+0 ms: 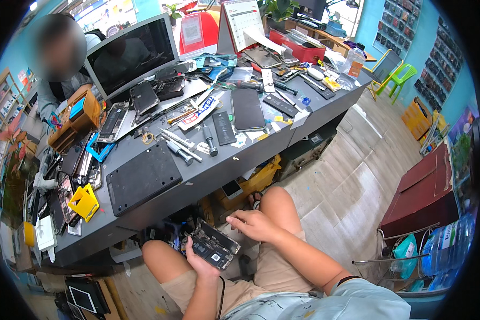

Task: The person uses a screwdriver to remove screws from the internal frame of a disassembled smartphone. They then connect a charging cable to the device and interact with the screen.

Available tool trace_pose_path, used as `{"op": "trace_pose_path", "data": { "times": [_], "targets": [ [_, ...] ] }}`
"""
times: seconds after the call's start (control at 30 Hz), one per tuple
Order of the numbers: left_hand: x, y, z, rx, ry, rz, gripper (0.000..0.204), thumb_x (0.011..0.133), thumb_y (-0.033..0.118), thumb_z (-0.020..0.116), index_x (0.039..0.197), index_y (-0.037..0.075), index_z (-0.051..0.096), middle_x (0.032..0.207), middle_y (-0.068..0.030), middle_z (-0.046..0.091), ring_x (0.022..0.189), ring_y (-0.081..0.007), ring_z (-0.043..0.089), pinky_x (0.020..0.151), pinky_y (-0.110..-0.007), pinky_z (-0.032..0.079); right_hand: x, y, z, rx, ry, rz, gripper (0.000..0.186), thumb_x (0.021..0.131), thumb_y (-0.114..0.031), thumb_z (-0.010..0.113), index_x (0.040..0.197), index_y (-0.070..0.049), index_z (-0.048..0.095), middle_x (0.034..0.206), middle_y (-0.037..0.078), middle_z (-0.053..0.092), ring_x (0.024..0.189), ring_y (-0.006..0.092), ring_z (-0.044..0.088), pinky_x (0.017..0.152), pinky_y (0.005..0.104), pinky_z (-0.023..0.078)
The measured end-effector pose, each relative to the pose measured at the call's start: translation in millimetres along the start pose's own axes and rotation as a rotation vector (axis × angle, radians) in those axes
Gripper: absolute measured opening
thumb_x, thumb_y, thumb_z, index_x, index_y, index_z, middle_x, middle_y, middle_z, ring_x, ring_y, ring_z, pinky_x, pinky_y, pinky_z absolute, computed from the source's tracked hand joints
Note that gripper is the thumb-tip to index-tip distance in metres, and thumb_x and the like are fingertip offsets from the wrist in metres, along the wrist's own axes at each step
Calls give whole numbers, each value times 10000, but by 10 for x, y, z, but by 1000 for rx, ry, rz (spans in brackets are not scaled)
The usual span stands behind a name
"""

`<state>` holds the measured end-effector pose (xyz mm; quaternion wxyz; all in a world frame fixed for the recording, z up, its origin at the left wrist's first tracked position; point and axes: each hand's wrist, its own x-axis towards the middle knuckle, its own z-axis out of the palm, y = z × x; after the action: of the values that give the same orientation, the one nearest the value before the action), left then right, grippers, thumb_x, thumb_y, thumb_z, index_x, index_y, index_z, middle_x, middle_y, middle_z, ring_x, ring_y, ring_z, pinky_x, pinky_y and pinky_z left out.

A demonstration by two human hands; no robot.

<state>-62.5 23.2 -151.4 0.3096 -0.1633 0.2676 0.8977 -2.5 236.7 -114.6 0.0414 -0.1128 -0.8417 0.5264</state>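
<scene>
An opened smartphone [214, 246] with its battery and inner boards exposed lies tilted above my lap. My left hand [201, 262] grips it from below and along its left edge, thumb on the near side. Just right of the phone's far end is my right hand [256, 226], its fingers loosely stretched toward the phone and slightly apart. I see nothing held in it. Whether its fingertips touch the phone I cannot tell. On the desk edge ahead lie a closed black laptop [143, 177], a screwdriver [210, 141] and a loose phone battery [224, 128].
A grey desk [197, 173] crosses in front, crowded with phone parts, tools and a monitor [132, 55]. A yellow phone stand [84, 202] sits at its left end. Across the desk is another person [48, 98]. A dark red cabinet [418, 186] and water bottles [449, 246] stand right.
</scene>
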Motion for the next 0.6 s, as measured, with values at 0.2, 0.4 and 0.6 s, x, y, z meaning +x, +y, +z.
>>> {"op": "trace_pose_path", "data": {
  "times": [0.2, 0.4, 0.6],
  "targets": [
    [-22, 34, 13, -13, 7, -22, 544, 1084, 539, 564, 1332, 75, 699, 1211, -164, 783, 1080, -360, 773, 964, -552, 644, 24, 13, 10, -10, 0, -12, 507, 1155, -487, 587, 1129, -17, 776, 943, 173, 807, 880, 375, 777, 805, 471, 592],
    [19, 9, -27, -50, 30, -37, 599, 1070, 566, 571, 1359, 52, 677, 1195, -202, 770, 1047, -419, 761, 986, -623, 620, 35, 3, 17, -12, -1, -9, 526, 1156, -499, 577, 1136, -13, 776, 955, 182, 806, 900, 381, 777, 821, 480, 591],
    [21, -14, 6, -50, 20, -28, 590, 1076, 566, 563, 1362, 60, 664, 1206, -180, 761, 1057, -385, 758, 1000, -635, 614, 39, -14, -22, -40, -37, 19, 531, 1158, -503, 568, 1145, -15, 778, 970, 185, 807, 918, 385, 777, 832, 486, 588]
  ]
}}
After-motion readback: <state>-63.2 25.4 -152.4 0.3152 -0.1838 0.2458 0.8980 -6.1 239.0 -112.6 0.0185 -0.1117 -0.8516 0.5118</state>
